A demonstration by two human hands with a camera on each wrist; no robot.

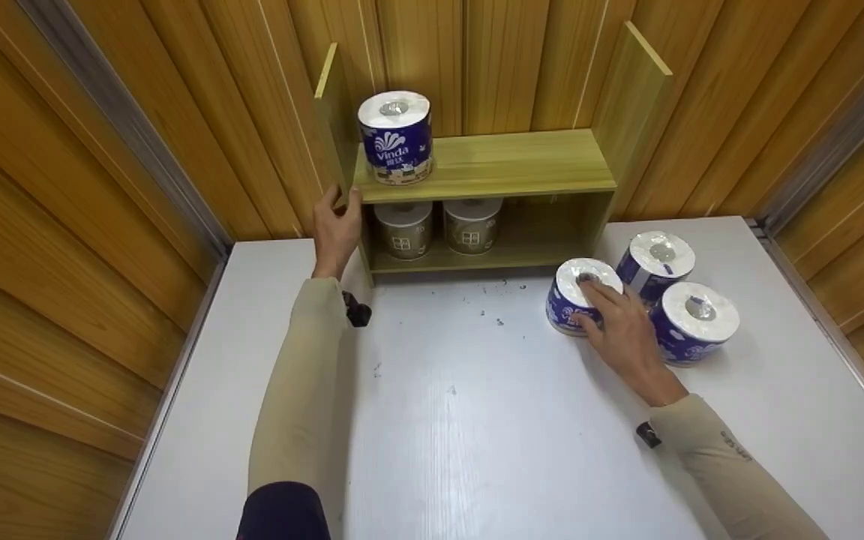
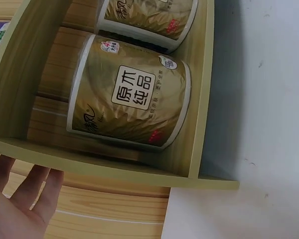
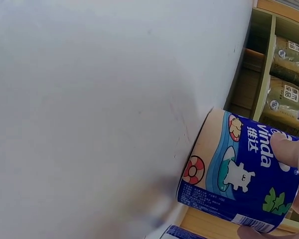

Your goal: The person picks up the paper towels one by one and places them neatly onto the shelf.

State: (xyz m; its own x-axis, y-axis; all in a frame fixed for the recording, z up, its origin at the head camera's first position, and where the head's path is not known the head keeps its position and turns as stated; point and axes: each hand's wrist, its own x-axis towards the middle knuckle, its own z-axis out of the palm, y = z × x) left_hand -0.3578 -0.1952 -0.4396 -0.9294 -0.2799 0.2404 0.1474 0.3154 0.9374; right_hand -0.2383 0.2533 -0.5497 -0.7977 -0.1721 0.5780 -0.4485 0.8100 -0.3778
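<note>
With my right hand (image 1: 627,341), I grip a blue-wrapped toilet roll (image 1: 568,306) standing on the white table; the thumb (image 3: 285,149) presses its printed side and fingers reach over its top. Right beside it are two more blue rolls, a rear one (image 1: 642,274) and a front one (image 1: 691,345). My left hand (image 1: 336,232) touches the left side panel of a small wooden shelf (image 1: 529,161), its fingers (image 2: 31,186) resting along the outer face. A blue roll (image 1: 396,142) sits upright on the upper board at the left.
Two gold-wrapped rolls, a left one (image 1: 406,232) and a right one (image 1: 472,229), stand in the lower compartment. The shelf is at the back of the white table (image 1: 447,420), against a wood-plank wall (image 1: 499,60). Small dark marks dot the tabletop before the shelf.
</note>
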